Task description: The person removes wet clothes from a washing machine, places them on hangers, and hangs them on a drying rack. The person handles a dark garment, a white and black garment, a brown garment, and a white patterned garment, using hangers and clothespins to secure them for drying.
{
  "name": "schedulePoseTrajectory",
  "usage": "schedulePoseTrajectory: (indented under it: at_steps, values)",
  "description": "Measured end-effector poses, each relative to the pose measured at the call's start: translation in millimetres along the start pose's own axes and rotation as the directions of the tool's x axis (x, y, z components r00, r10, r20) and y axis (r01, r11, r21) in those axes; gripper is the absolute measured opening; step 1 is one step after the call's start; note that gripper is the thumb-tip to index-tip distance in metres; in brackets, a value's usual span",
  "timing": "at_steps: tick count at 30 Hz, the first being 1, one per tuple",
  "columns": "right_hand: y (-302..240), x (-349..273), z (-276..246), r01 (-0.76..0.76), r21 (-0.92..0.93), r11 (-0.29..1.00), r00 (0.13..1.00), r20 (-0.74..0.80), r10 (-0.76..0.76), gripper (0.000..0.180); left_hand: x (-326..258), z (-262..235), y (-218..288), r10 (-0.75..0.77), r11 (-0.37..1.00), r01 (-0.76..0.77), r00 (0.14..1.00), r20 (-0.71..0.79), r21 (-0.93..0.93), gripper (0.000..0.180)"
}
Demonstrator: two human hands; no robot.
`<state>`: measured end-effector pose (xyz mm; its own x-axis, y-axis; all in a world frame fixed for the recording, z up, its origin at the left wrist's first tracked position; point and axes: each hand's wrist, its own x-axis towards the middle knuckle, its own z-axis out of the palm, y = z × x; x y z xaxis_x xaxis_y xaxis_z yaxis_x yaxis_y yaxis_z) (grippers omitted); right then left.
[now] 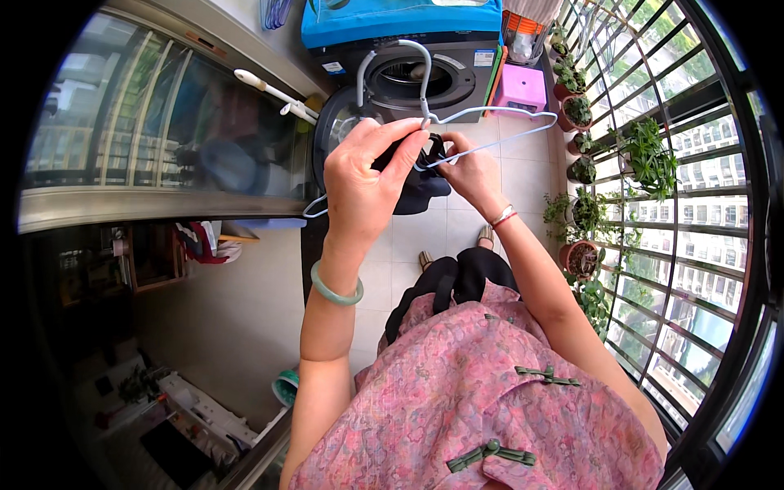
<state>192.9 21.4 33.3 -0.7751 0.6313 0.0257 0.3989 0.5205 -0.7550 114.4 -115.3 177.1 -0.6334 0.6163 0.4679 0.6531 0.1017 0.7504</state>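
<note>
A pale blue hanger (523,112) spreads to the right of my hands, and its other end shows low on the left. A thick grey hook (397,44) rises from the hanger's neck. Thumb and forefinger of my left hand (363,175) pinch the hanger at that neck. A dark garment (423,196) hangs below, mostly hidden behind the left hand. My right hand (472,170) has its fingers closed on a black part of this garment, beside the hanger's lower bar.
Ahead stands a dark front-loading washing machine (416,77) with a blue cover (400,20). A pink box (521,88) sits right of it. Potted plants (576,113) line the barred window on the right. At left are a glass sliding door (163,122) and a white pole (269,90).
</note>
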Motion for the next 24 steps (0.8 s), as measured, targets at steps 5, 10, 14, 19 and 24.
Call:
schedulePoseTrajectory:
  at_steps: [5, 10, 14, 19, 24]
  values:
    - [20.4, -11.3, 37.8, -0.498, 0.861, -0.099, 0.847, 0.508, 0.160, 0.028, -23.8, -63.9, -20.7, -0.056, 0.998, 0.057, 0.995, -0.086, 0.009, 0.014]
    - [18.5, -18.9, 35.7, -0.518, 0.790, -0.328, 0.801, 0.583, 0.139, 0.026, -60.2, -118.8, -56.5, -0.077, 0.997, 0.078, 0.997, -0.030, 0.019, 0.012]
    - [-27.6, -22.1, 13.4, -0.406, 0.821, 0.402, 0.893, 0.262, 0.366, 0.022, -80.5, -132.7, -63.4, -0.033, 0.961, 0.053, 0.996, -0.078, 0.273, 0.014]
    - [-69.5, -35.6, 12.4, 0.074, 0.170, 0.983, 0.974, -0.226, -0.034, 0.030, -86.1, -126.6, -76.6, 0.139, 0.872, 0.013, 0.952, -0.273, 0.489, 0.012]
    - [-94.5, -41.8, -4.4, 0.390, 0.158, 0.907, 0.900, -0.272, -0.339, 0.026, -90.1, -137.5, -84.3, -0.080, 0.986, 0.123, 0.944, -0.320, 0.115, 0.010]
